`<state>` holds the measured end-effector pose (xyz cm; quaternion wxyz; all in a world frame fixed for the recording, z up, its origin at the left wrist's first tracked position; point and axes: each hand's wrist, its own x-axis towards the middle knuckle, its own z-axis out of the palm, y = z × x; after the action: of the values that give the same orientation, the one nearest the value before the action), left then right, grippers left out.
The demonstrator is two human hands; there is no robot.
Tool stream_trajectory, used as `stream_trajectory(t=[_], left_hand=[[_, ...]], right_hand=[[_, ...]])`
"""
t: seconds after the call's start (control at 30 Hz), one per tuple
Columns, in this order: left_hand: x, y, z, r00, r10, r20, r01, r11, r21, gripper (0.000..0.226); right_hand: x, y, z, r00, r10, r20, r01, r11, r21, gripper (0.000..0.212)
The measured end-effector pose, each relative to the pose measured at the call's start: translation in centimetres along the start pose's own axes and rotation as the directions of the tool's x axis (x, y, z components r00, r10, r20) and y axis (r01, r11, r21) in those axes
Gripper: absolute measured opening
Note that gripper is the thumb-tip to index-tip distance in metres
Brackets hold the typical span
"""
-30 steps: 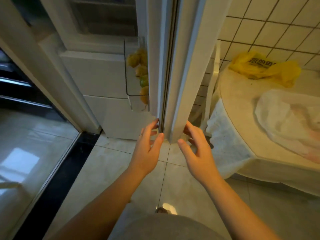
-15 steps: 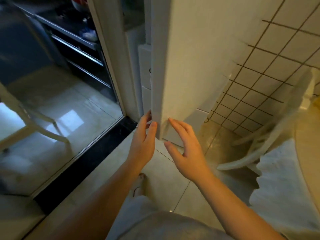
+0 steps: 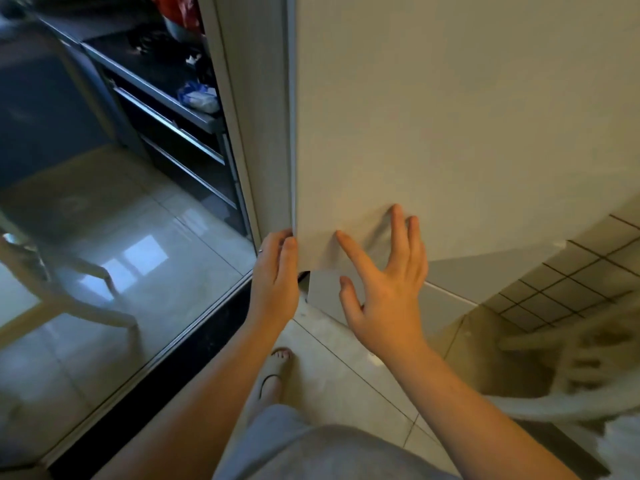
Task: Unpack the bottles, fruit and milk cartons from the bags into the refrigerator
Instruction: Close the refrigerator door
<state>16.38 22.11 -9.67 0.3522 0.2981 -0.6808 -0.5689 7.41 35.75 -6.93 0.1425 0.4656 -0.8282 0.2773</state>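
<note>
Your hands meet the flat white refrigerator door (image 3: 450, 116).
Straight-fingered left hand (image 3: 275, 275) at its edge; right hand (image 3: 388, 289) splayed on its face.

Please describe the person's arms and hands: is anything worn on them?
The left forearm and right forearm are bare, with no sleeve, watch or bracelet in view. The left hand wears a thin ring; the right hand wears nothing visible.
</note>
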Motion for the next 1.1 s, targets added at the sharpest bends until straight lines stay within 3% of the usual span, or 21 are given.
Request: stream_trajectory(t=[0.17,0.33,0.57,0.7,0.9,1.1], left_hand=[[11.7,-1.0,-1.0,0.983,-0.036,0.181,0.027,0.998,0.049,0.022],[22.3,-2.0,-0.6,0.911,-0.069,0.407,0.006,0.988,0.154,0.031],[32.8,-3.2,2.3,0.849,-0.049,0.526,-0.077,0.974,0.214,0.023],[36.2,-2.9,4.4,0.833,-0.027,0.553,-0.133,0.960,0.247,0.021],[37.0,-4.6,5.2,0.851,-0.006,0.526,-0.144,0.960,0.242,0.053],[37.2,-5.2,5.3,0.846,-0.001,0.534,-0.146,0.961,0.233,0.059]], right_hand=[[7.4,0.2,4.6,0.991,0.133,-0.007,-0.133,0.982,-0.134,0.078],[13.7,0.9,8.0,0.958,0.286,-0.024,-0.282,0.924,-0.257,0.087],[20.9,2.2,10.6,0.879,0.477,0.005,-0.446,0.824,-0.350,0.088],[23.3,3.0,11.5,0.843,0.538,0.009,-0.498,0.786,-0.366,0.090],[23.6,3.8,12.4,0.845,0.533,-0.037,-0.499,0.762,-0.413,0.092],[23.6,3.8,12.3,0.849,0.527,-0.041,-0.497,0.770,-0.401,0.089]])
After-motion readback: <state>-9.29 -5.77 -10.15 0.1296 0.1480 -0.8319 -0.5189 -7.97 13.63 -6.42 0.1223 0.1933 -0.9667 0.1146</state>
